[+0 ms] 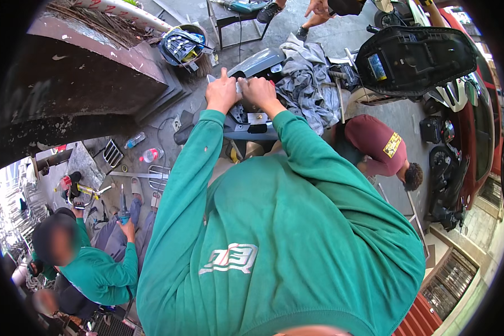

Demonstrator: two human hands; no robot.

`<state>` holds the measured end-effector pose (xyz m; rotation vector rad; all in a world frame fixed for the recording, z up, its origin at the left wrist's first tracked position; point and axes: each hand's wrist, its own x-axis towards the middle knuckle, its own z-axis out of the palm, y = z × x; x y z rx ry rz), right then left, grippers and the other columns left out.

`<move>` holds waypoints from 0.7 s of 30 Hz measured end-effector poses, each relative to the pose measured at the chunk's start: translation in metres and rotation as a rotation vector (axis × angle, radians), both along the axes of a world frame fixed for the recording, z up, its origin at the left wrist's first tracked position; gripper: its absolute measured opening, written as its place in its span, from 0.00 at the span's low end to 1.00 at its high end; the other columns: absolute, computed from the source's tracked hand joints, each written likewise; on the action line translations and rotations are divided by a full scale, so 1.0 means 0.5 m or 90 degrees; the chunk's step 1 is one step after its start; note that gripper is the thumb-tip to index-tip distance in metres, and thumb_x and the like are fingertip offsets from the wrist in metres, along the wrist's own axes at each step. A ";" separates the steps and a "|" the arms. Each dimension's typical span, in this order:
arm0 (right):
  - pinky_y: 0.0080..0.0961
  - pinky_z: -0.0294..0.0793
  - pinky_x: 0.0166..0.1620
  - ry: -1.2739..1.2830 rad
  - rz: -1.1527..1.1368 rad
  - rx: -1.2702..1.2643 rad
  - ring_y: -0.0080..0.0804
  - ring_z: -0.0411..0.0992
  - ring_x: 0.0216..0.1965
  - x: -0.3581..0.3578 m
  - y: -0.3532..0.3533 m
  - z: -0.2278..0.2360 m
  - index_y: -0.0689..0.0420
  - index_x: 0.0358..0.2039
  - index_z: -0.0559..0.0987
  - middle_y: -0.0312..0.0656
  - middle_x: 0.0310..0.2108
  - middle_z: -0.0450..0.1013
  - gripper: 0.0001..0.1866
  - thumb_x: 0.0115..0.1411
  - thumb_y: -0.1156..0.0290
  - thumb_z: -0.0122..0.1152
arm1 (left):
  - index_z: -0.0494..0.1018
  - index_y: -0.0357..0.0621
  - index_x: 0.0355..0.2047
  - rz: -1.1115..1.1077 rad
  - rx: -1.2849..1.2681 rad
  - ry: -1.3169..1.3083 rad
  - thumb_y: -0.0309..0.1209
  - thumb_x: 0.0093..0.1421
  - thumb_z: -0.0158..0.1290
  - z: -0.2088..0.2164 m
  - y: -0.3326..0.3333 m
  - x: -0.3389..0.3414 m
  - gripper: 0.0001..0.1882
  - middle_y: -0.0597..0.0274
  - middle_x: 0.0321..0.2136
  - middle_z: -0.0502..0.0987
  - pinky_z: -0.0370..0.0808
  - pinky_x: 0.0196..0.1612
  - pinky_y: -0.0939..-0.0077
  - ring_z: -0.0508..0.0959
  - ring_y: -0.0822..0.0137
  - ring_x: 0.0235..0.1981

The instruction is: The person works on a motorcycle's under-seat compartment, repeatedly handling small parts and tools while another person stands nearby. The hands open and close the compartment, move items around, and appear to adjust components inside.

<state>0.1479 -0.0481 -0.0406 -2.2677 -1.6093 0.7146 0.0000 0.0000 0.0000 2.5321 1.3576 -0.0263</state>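
Both my arms, in green sleeves, reach forward to a partly stripped motorcycle. My left hand is closed with the thumb up on a light grey piece, which shows between my hands. Right beside it, my right hand is closed on the same piece. My fingers hide most of it, so its kind cannot be told. A glossy grey body panel lies just beyond my hands. A grey cloth is bunched over the motorcycle to the right.
A raised black seat stands at right. A person in maroon bends below it. At left, a person in green holds a blue power tool. A filled bucket, a dark wall and bottles are around.
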 end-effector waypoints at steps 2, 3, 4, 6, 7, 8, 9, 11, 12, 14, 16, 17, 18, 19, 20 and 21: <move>0.52 0.77 0.49 -0.014 -0.036 0.035 0.64 0.79 0.38 -0.006 0.000 0.003 0.61 0.39 0.85 0.63 0.35 0.79 0.27 0.66 0.48 0.50 | 0.83 0.45 0.35 0.009 0.011 -0.005 0.42 0.47 0.68 0.009 0.005 -0.003 0.18 0.46 0.56 0.71 0.83 0.43 0.55 0.85 0.47 0.38; 0.52 0.77 0.50 -0.025 -0.016 0.032 0.64 0.79 0.38 0.009 -0.015 -0.005 0.61 0.38 0.85 0.64 0.35 0.79 0.28 0.66 0.48 0.50 | 0.83 0.45 0.35 0.010 0.004 -0.019 0.42 0.47 0.68 -0.002 -0.010 0.013 0.18 0.46 0.56 0.71 0.83 0.43 0.55 0.85 0.47 0.37; 0.52 0.77 0.50 -0.027 0.006 0.061 0.64 0.79 0.39 0.018 -0.012 -0.006 0.62 0.38 0.85 0.65 0.35 0.79 0.29 0.67 0.47 0.49 | 0.83 0.45 0.35 0.011 0.007 -0.027 0.42 0.47 0.68 -0.002 -0.007 0.023 0.18 0.46 0.55 0.71 0.82 0.43 0.55 0.85 0.47 0.37; 0.52 0.77 0.50 -0.005 0.016 0.052 0.64 0.79 0.40 0.011 -0.022 -0.004 0.64 0.37 0.84 0.66 0.35 0.78 0.30 0.67 0.47 0.48 | 0.83 0.45 0.35 0.004 -0.001 -0.023 0.41 0.47 0.68 0.001 -0.019 0.016 0.18 0.46 0.55 0.72 0.82 0.42 0.54 0.85 0.47 0.37; 0.51 0.77 0.50 0.008 0.008 0.025 0.64 0.79 0.41 0.012 -0.019 0.000 0.64 0.37 0.84 0.66 0.35 0.78 0.30 0.67 0.47 0.48 | 0.83 0.45 0.35 -0.001 -0.003 -0.023 0.41 0.46 0.68 0.001 -0.020 0.015 0.18 0.47 0.54 0.72 0.82 0.42 0.54 0.85 0.47 0.37; 0.51 0.77 0.51 0.022 -0.001 0.001 0.64 0.78 0.41 0.012 -0.011 0.006 0.65 0.38 0.83 0.67 0.36 0.78 0.30 0.67 0.47 0.48 | 0.83 0.45 0.35 -0.006 0.004 -0.025 0.41 0.46 0.68 0.002 -0.015 0.013 0.18 0.47 0.54 0.72 0.82 0.42 0.54 0.85 0.46 0.37; 0.52 0.77 0.50 0.020 -0.010 -0.019 0.64 0.78 0.42 0.007 -0.004 0.012 0.64 0.38 0.83 0.66 0.36 0.78 0.29 0.67 0.48 0.48 | 0.83 0.45 0.35 -0.005 0.008 -0.025 0.41 0.46 0.68 0.003 -0.010 0.007 0.18 0.47 0.54 0.72 0.82 0.42 0.54 0.85 0.46 0.37; 0.52 0.77 0.50 0.012 -0.022 -0.053 0.64 0.79 0.42 0.004 0.000 0.020 0.63 0.39 0.84 0.66 0.38 0.79 0.26 0.66 0.50 0.50 | 0.82 0.45 0.35 -0.002 0.020 -0.036 0.41 0.46 0.68 0.003 -0.006 0.005 0.18 0.47 0.53 0.72 0.82 0.42 0.53 0.85 0.46 0.38; 0.53 0.78 0.49 -0.020 -0.043 -0.005 0.63 0.79 0.41 -0.006 -0.004 0.019 0.63 0.39 0.84 0.65 0.38 0.79 0.27 0.66 0.50 0.49 | 0.82 0.45 0.34 -0.001 0.020 -0.030 0.41 0.46 0.68 0.004 -0.001 0.004 0.18 0.47 0.53 0.72 0.82 0.42 0.53 0.85 0.46 0.38; 0.53 0.77 0.49 -0.006 -0.018 0.042 0.63 0.79 0.41 -0.011 -0.002 0.011 0.64 0.39 0.84 0.65 0.38 0.79 0.29 0.66 0.47 0.47 | 0.82 0.45 0.34 0.004 0.011 -0.014 0.41 0.46 0.69 0.003 0.000 0.002 0.18 0.48 0.53 0.72 0.82 0.43 0.53 0.85 0.46 0.38; 0.54 0.77 0.49 0.012 -0.011 0.024 0.64 0.79 0.41 -0.010 -0.003 0.005 0.64 0.39 0.84 0.65 0.39 0.79 0.31 0.66 0.46 0.46 | 0.82 0.47 0.38 0.004 -0.008 0.007 0.40 0.45 0.68 0.005 0.000 0.003 0.20 0.48 0.55 0.71 0.81 0.45 0.54 0.84 0.48 0.39; 0.54 0.77 0.49 0.023 -0.010 0.019 0.64 0.79 0.41 -0.008 0.000 0.006 0.64 0.39 0.84 0.65 0.39 0.79 0.30 0.66 0.46 0.47 | 0.83 0.48 0.39 0.003 -0.018 0.018 0.40 0.45 0.68 0.006 0.002 0.004 0.21 0.48 0.55 0.71 0.81 0.46 0.55 0.84 0.48 0.40; 0.54 0.78 0.49 0.032 -0.019 -0.008 0.64 0.79 0.41 -0.007 0.003 0.007 0.64 0.39 0.84 0.65 0.39 0.79 0.30 0.65 0.47 0.47 | 0.83 0.48 0.39 0.003 -0.015 0.015 0.40 0.45 0.68 0.007 0.000 0.003 0.21 0.48 0.55 0.71 0.81 0.45 0.55 0.84 0.48 0.40; 0.54 0.78 0.49 0.040 -0.029 -0.035 0.64 0.79 0.41 -0.004 0.005 0.009 0.64 0.39 0.84 0.66 0.40 0.79 0.30 0.65 0.47 0.48 | 0.83 0.48 0.39 0.002 -0.011 0.012 0.40 0.45 0.68 0.007 -0.001 0.001 0.20 0.48 0.55 0.71 0.81 0.45 0.55 0.84 0.48 0.39; 0.53 0.78 0.49 0.031 -0.043 -0.033 0.64 0.79 0.41 -0.004 0.002 0.011 0.64 0.38 0.84 0.66 0.40 0.79 0.30 0.65 0.48 0.48 | 0.83 0.48 0.39 -0.002 -0.007 0.007 0.40 0.45 0.68 0.007 0.000 0.002 0.20 0.48 0.55 0.71 0.81 0.45 0.54 0.85 0.48 0.39; 0.53 0.78 0.49 0.024 -0.054 -0.014 0.64 0.79 0.41 -0.006 -0.001 0.011 0.65 0.38 0.83 0.66 0.39 0.79 0.29 0.64 0.48 0.48 | 0.83 0.48 0.39 -0.003 -0.001 0.009 0.40 0.45 0.68 0.008 0.003 0.002 0.21 0.48 0.55 0.71 0.81 0.45 0.54 0.85 0.48 0.39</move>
